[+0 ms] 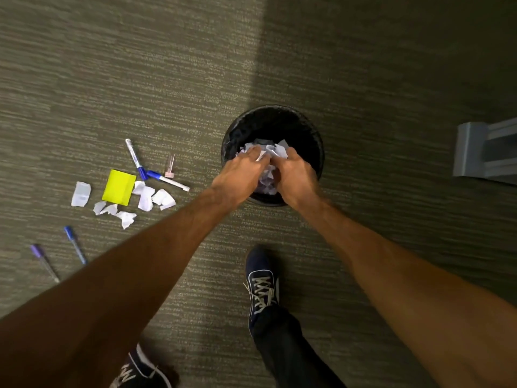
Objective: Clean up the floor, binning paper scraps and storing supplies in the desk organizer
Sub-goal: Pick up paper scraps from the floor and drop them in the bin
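Note:
A round black bin stands on the carpet. Both hands hover over its mouth. My left hand and my right hand together hold a bunch of crumpled white paper scraps between them. I cannot tell which scraps lie inside the bin and which are gripped. To the left on the floor lie more torn white scraps, a yellow sticky-note pad, two blue-capped white markers, a small pink binder clip, a blue pen and a purple pen.
Green-grey carpet covers the whole floor. A grey metal furniture foot sits at the right edge. My feet in dark sneakers stand just in front of the bin. The desk organizer is not in view.

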